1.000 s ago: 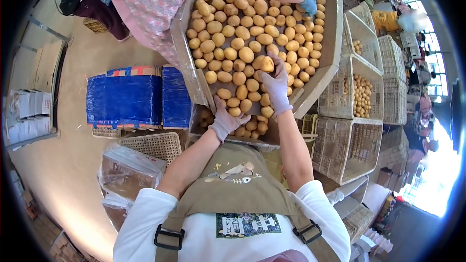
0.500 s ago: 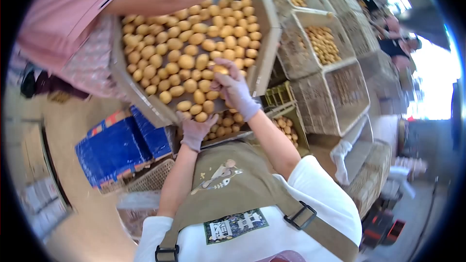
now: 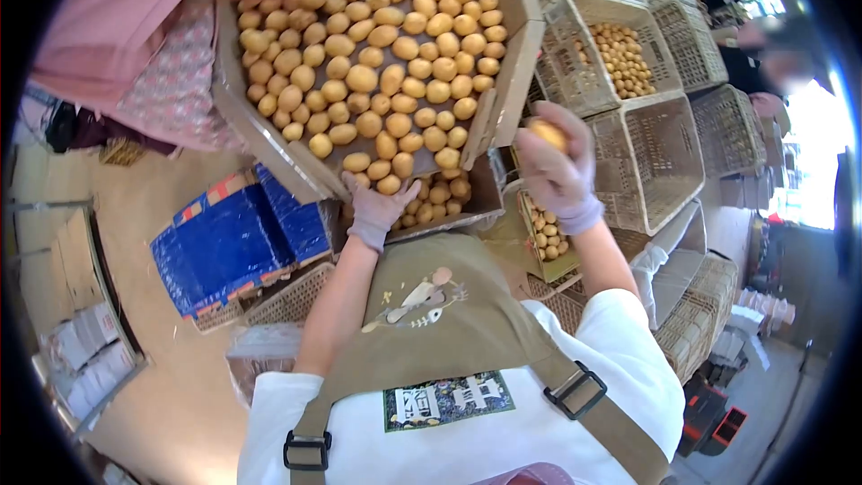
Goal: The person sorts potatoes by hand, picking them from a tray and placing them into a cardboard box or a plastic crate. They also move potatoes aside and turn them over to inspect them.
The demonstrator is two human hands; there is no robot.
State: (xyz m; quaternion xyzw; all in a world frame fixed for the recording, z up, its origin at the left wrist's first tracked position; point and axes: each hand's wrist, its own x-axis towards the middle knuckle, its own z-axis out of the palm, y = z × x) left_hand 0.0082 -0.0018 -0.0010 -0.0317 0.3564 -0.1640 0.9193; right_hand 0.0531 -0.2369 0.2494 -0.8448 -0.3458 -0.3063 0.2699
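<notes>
Beside the right edge of the tray [image 3: 258, 136], the right hand [image 3: 558, 171] has left the pile it was touching half a second ago. It now hangs above the small crate [image 3: 561, 269], fingers curled tight around one potato [image 3: 546, 133]. The left hand [image 3: 377, 208] stays at the tray's lower lip, fingers spread, tips touching the lowest potatoes and clasping none. Below that lip, a box [image 3: 489, 190] holds more potatoes. A co-worker's pink sleeve [image 3: 108, 18] remains at the tray's left side.
</notes>
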